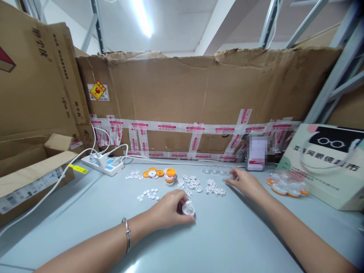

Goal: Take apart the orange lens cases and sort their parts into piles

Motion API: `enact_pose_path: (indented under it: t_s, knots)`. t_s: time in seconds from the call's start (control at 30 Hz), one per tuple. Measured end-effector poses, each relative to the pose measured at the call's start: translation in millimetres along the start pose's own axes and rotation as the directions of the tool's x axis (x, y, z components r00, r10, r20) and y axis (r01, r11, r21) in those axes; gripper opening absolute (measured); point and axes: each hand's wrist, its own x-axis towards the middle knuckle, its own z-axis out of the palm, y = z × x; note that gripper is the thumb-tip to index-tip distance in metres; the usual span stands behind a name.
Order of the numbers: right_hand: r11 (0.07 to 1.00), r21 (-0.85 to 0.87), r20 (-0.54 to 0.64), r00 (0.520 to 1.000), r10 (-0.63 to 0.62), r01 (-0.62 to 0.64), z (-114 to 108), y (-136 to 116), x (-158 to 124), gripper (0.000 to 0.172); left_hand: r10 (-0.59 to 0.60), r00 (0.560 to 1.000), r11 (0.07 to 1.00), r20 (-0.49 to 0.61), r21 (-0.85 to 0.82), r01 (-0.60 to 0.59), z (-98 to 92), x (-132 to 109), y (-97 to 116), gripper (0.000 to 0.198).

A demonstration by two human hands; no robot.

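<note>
Low over the middle of the table, my left hand [175, 206] is closed around a small round white plastic cup [188, 208], with a small white piece showing inside it. My right hand [246, 184] reaches to the end of a row of clear plastic domes [214, 170], thumb and fingertips closing at the last one; its see-through edge is hard to make out. Between the hands lie two groups of small white patterned parts [193, 184]. Farther left are orange and white rings [152, 173], a short stack of them [170, 177], and small white discs [148, 195].
On the right, finished-looking clear-topped orange pieces [288, 185] lie beside a printed paper bag [327, 167]. A phone [256, 153] leans at the back. A power strip [104, 163] with white cables and an open carton [34, 178] occupy the left. Taped cardboard [182, 91] walls the back.
</note>
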Motion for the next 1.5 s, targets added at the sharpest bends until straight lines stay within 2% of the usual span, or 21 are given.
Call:
enact_pose_path:
  t_s: [0.1, 0.23, 0.3, 0.37, 0.4, 0.47, 0.5, 0.57, 0.67, 0.77, 0.87, 0.97, 1.1, 1.33, 1.5]
  knots:
    - [0.993, -0.121, -0.106, 0.994, -0.018, 0.005, 2, 7, 4, 0.022, 0.004, 1.000, 1.000, 0.005, 0.000, -0.004, -0.2, 0, 0, 0.024]
    - [0.989, -0.142, -0.170, 0.985, 0.004, -0.029, 0, 11, 8, 0.028, 0.006, 1.000, 1.000, -0.002, 0.009, -0.006, 0.0, -1, -1, 0.025]
    - [0.997, -0.077, -0.198, 0.980, 0.008, -0.024, -5, 2, 5, 0.032, 0.011, 1.000, 1.000, -0.004, 0.007, -0.011, 0.3, -1, -1, 0.025]
    - [0.996, 0.084, -0.218, 0.976, -0.007, 0.026, -12, -17, -5, 0.027, 0.019, 1.000, 1.000, -0.003, 0.003, -0.019, 0.6, 0, -1, 0.025]
    - [0.980, 0.184, -0.209, 0.977, -0.033, 0.073, -15, -30, -13, 0.022, 0.020, 1.000, 1.000, -0.002, 0.000, -0.020, 0.8, 0, -1, 0.026]
    - [0.905, 0.361, -0.119, 0.974, -0.195, 0.225, -19, -58, -30, 0.021, 0.018, 1.000, 1.000, -0.005, -0.003, -0.018, 1.2, 1, -2, 0.028]
    - [0.855, 0.434, -0.048, 0.955, -0.293, 0.284, -19, -72, -40, 0.021, 0.020, 1.000, 1.000, -0.011, 0.002, -0.020, 1.5, 2, -2, 0.029]
    - [0.764, 0.535, 0.056, 0.887, -0.459, 0.362, -17, -94, -56, 0.019, 0.033, 0.999, 0.999, -0.027, 0.024, -0.032, 2.2, 2, -3, 0.030]
    - [0.732, 0.554, 0.162, 0.811, -0.562, 0.397, -8, -112, -72, 0.015, 0.061, 0.997, 0.996, -0.051, 0.062, -0.058, 3.6, 3, -4, 0.028]
    - [0.706, 0.558, 0.114, 0.803, -0.585, 0.435, 2, -115, -78, 0.004, 0.070, 0.995, 0.996, -0.073, 0.065, -0.065, 5.7, 3, -4, 0.025]
    - [0.692, 0.556, 0.033, 0.819, -0.572, 0.461, 11, -115, -81, 0.006, 0.054, 0.995, 0.997, -0.087, 0.062, -0.049, 8.0, 3, -3, 0.023]
    - [0.715, 0.535, -0.026, 0.854, -0.519, 0.451, 19, -116, -84, 0.009, 0.029, 0.995, 0.998, -0.100, 0.067, -0.022, 9.3, 3, -3, 0.020]
    - [0.728, 0.530, -0.054, 0.874, -0.482, 0.434, 26, -117, -87, 0.010, 0.032, 0.992, 0.996, -0.121, 0.090, -0.021, 8.7, 3, -3, 0.019]
    - [0.642, 0.480, -0.110, 0.767, -0.632, 0.598, 24, -117, -87, 0.012, 0.048, 0.993, 0.993, -0.108, 0.109, -0.036, 5.4, 0, -3, 0.020]
    - [0.639, 0.438, -0.144, 0.751, -0.644, 0.632, 27, -116, -88, 0.011, 0.013, 0.993, 0.995, -0.117, 0.098, -0.001, 4.3, 0, -1, 0.021]
